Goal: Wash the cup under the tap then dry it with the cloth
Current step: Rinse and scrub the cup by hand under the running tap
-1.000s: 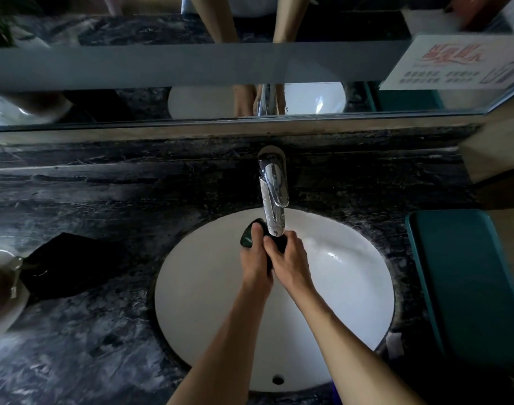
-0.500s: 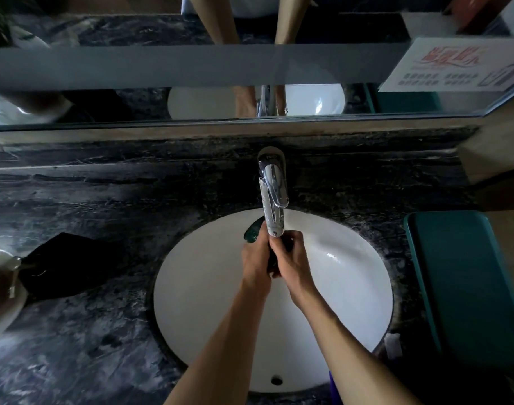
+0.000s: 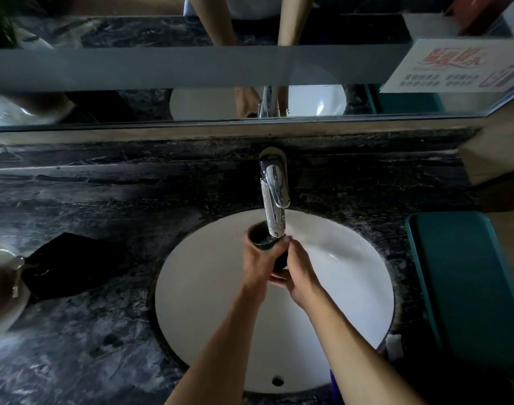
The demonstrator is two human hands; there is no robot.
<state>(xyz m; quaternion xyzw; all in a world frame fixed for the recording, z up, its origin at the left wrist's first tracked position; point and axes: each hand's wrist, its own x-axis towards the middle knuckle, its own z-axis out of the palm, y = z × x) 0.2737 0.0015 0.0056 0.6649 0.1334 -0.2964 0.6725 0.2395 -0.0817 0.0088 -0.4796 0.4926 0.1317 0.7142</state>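
I see a white sink (image 3: pixel 209 302) set in a black counter (image 3: pixel 89 346) veined with grey. The tap (image 3: pixel 274 197) is shiny silver. At nine o'clock lies a black cloth (image 3: pixel 66 267). The cup (image 3: pixel 263 239) looks dark green, though dim light makes that uncertain. At three o'clock sits a teal bin (image 3: pixel 468 287).

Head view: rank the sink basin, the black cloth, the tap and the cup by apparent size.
1. Sink basin
2. Black cloth
3. Tap
4. Cup, smallest, though both hands partly cover it
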